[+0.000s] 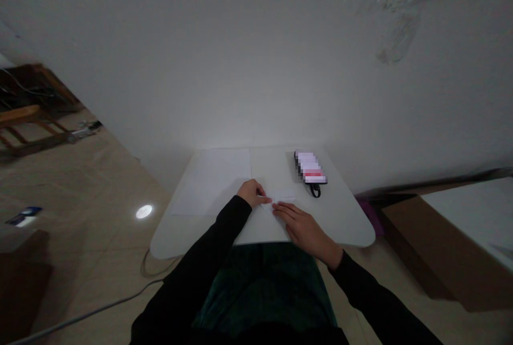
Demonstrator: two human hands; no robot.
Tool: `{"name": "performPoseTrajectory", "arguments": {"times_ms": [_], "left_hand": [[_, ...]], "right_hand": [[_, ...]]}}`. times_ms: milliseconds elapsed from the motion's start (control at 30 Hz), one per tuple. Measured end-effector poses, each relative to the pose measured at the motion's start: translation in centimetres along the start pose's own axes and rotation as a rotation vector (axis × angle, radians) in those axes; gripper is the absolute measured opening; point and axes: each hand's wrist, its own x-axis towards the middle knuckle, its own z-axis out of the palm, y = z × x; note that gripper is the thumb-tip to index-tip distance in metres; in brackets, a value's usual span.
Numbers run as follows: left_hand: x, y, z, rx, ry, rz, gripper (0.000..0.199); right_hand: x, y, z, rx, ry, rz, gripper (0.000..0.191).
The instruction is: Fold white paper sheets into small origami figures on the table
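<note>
- Left hand (251,193), right hand (302,226): together, fingers on the folded white paper (282,196); grip cannot be told.
- Folded white paper: creased, mid-table, between the hands.
- Flat white sheet (210,182): unfolded, left on the rounded white table (172,243).
- Pixelated object (310,167): far right, with black strap (315,190).

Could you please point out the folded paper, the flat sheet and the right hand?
folded paper (282,197), head view, its visible upper face
flat sheet (212,182), head view, its middle
right hand (303,226), head view, its back
</note>
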Motion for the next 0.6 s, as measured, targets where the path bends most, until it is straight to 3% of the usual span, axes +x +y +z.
{"name": "performPoseTrajectory", "arguments": {"times_ms": [100, 200, 267, 367, 467, 600], "left_hand": [[-0.2, -0.3, -0.5, 0.049, 0.028, 0.098, 0.027], [-1.8, -0.1, -0.8, 0.194, 0.280, 0.288, 0.014], [-3.9, 0.4, -0.5, 0.287, 0.419, 0.416, 0.019], [-7.7, 1.5, 0.9, 0.371, 0.369, 0.593, 0.027], [-10.5, 2.3, 3.0, 0.425, 0.306, 0.605, 0.045], [-11.7, 2.6, 4.7, 0.437, 0.270, 0.543, 0.057]], "right_hand": [[0.0, 0.0, 0.0, 0.006, 0.005, 0.016, 0.053], [0.0, 0.0, 0.1, 0.003, -0.005, 0.021, 0.053], [0.0, 0.1, 0.3, -0.003, -0.003, 0.017, 0.052], [-0.1, 0.2, 0.6, -0.003, 0.019, 0.003, 0.052], [0.0, 0.4, 0.8, 0.015, 0.046, -0.012, 0.050], [0.0, 0.6, 0.8, 0.040, 0.058, -0.028, 0.047]]}}
